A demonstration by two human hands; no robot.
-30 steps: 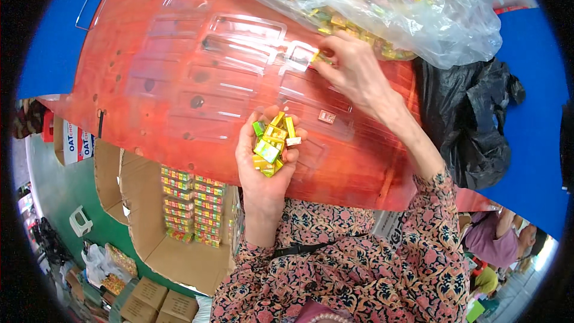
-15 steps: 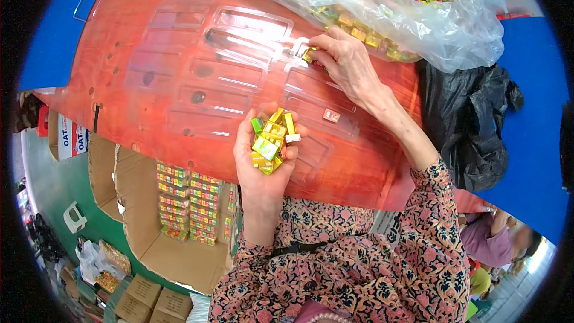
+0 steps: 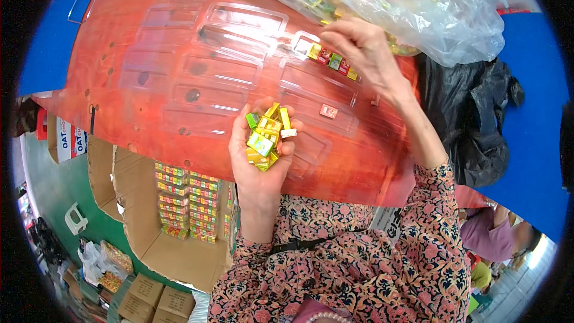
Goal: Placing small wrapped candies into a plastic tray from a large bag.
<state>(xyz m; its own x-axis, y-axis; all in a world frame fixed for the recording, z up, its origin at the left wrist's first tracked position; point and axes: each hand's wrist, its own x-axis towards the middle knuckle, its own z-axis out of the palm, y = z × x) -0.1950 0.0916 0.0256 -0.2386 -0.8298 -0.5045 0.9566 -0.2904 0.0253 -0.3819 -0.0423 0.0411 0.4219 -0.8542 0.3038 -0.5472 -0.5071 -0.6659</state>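
Note:
My left hand is palm up, its fingers curled round a small heap of foil-wrapped candies, mostly yellow with one green. To the right, my right hand is over the table, slightly blurred, with fingers bent together; whatever they hold, if anything, is hidden. Just below its fingertips, a row of small candies in yellow, red and green lies in one slot of a clear plastic tray. A single pale red candy lies apart in another slot.
A large clear plastic bag of loose candies sits at the far right. Beside it lies a crumpled black bag. Below the red table stands an open cardboard box with packed candy trays. A co-worker's purple sleeve shows at lower right.
My right hand has lifted off the tray and drawn right, uncovering the candy row with a yellow piece at its upper-left end. My left hand still holds its heap.

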